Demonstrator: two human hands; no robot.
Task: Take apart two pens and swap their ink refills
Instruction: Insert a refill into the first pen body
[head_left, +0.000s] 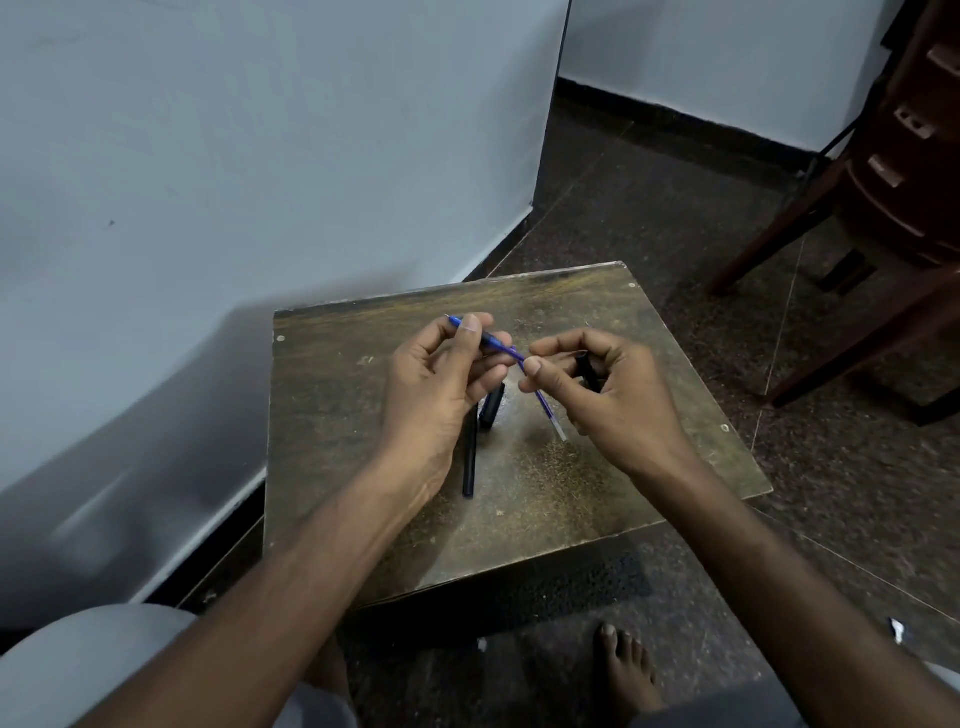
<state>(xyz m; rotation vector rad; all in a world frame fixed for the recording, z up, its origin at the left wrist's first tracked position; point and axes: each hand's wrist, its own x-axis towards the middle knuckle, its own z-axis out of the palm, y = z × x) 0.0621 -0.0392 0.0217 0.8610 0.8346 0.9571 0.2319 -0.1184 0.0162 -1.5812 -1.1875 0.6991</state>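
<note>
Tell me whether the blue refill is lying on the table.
No: the blue refill is held above the table, pinched between the left hand and right hand.

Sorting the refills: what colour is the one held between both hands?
Blue refill, with a clear far end; head view.

left hand (441, 384): raised, fingers curled pinching | right hand (608, 389): raised, fingers curled pinching

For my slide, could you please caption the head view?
Both hands grip a blue refill above a small table.
</note>
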